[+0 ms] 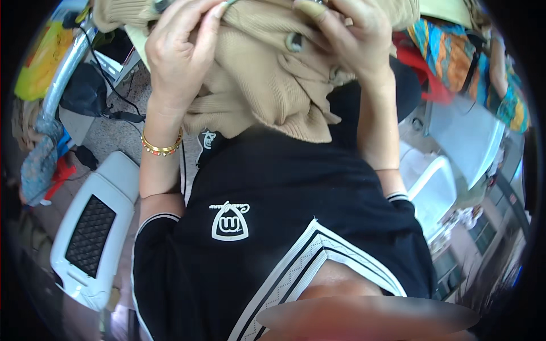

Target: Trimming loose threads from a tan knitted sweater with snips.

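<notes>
The left hand (179,54) is raised at the far left of the view, its fingers curled tight on a fold of the beige knitted garment (267,85), with the thumb and forefinger pinching the cloth at the top edge. A gold bracelet with red beads (162,146) sits on its wrist. The right hand (347,40) is up at the same height, just to the right, its fingers pressed into the same garment and gripping a bunch of it; 1 fingertip lies close to a round grey button (294,41) sewn on the knit. Between the 2 hands the beige knitted garment hangs in thick ribbed folds, its lower hem falling near the middle of the view, in front of the person's black shirt (284,199). That shirt has white striped trim at the neck and sleeves and a white emblem on the chest.

Further out, on the near left, a white plastic chair (94,227) with a dark lattice panel stands on the floor. On the far left lie black cables and a dark bag (85,88), with a yellow object (40,59) behind them. On the far right there is a heap of brightly patterned cloth (455,57) in blue, orange and red, and nearer on the right another white chair (438,187).
</notes>
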`<state>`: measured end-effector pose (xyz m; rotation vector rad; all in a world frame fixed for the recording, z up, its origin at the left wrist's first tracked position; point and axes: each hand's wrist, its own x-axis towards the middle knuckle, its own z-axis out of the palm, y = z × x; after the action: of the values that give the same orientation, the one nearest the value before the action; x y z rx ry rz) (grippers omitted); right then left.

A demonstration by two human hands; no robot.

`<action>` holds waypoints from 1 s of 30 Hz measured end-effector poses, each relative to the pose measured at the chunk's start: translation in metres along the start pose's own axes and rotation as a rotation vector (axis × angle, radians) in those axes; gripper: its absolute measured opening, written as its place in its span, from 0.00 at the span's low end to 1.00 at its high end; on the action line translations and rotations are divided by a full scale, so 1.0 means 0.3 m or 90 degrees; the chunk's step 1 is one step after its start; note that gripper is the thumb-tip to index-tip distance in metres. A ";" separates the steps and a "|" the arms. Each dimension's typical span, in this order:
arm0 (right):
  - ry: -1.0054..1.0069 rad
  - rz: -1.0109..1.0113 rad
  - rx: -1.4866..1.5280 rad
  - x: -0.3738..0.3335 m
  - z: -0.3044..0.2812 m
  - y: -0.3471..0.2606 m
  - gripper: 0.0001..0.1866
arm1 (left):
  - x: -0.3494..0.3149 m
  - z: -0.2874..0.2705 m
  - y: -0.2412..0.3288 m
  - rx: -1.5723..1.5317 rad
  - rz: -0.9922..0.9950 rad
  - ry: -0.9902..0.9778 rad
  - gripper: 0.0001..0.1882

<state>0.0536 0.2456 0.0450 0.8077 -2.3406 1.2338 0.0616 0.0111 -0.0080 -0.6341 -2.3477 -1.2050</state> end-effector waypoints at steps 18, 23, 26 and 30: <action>0.100 0.217 0.041 -0.283 -0.115 0.010 0.19 | 0.041 -0.037 -0.014 0.315 0.309 -0.145 0.15; 0.097 0.204 0.021 -0.284 -0.126 0.006 0.18 | 0.016 -0.038 -0.028 0.168 0.245 -0.099 0.15; 0.093 0.208 0.045 -0.275 -0.111 -0.005 0.18 | -0.012 -0.076 -0.010 0.050 0.114 -0.105 0.14; 0.085 0.205 0.049 -0.260 -0.115 -0.012 0.18 | -0.009 -0.091 0.010 -0.087 0.061 -0.112 0.10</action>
<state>0.1175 0.2973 0.0223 0.3646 -2.3887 1.4644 0.0698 -0.0105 0.0069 -0.9224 -2.3593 -1.3233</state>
